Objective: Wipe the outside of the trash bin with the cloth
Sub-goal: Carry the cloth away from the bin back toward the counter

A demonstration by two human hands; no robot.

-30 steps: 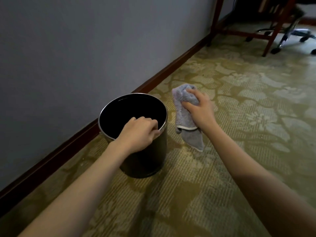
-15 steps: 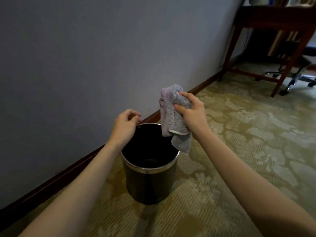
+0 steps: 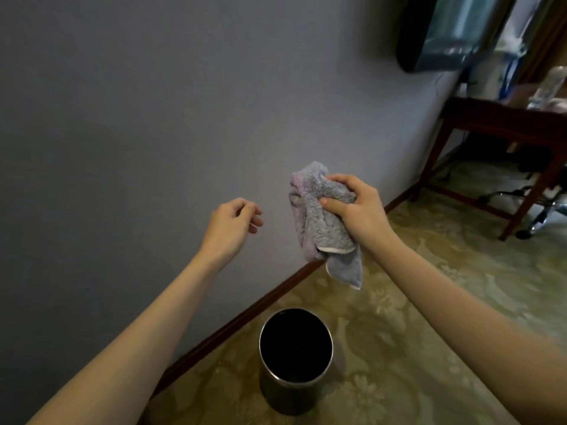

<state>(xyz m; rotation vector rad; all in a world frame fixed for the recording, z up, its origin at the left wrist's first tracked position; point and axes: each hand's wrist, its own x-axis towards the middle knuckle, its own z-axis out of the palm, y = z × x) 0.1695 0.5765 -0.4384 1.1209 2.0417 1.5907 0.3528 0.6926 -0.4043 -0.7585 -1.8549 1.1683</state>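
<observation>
A dark round trash bin (image 3: pixel 293 394) with a silver rim stands upright on the carpet near the wall, low in the view. High above it, my right hand (image 3: pixel 360 211) grips a bunched grey cloth (image 3: pixel 322 223) whose loose corner hangs down. My left hand (image 3: pixel 230 223) hovers in the air to the left of the cloth, holding nothing, fingers loosely curled and apart. Neither hand touches the bin.
A grey wall (image 3: pixel 153 118) with a dark wooden baseboard (image 3: pixel 245 315) runs along the left. A dark wooden table (image 3: pixel 506 124) and an office chair base (image 3: pixel 537 210) stand at the far right. A dark screen (image 3: pixel 445 32) hangs on the wall. Patterned carpet (image 3: pixel 429 302) covers the floor.
My left hand has let go of the bin's rim and risen. Both hands and the cloth are now well above the bin, and the view has tilted up.
</observation>
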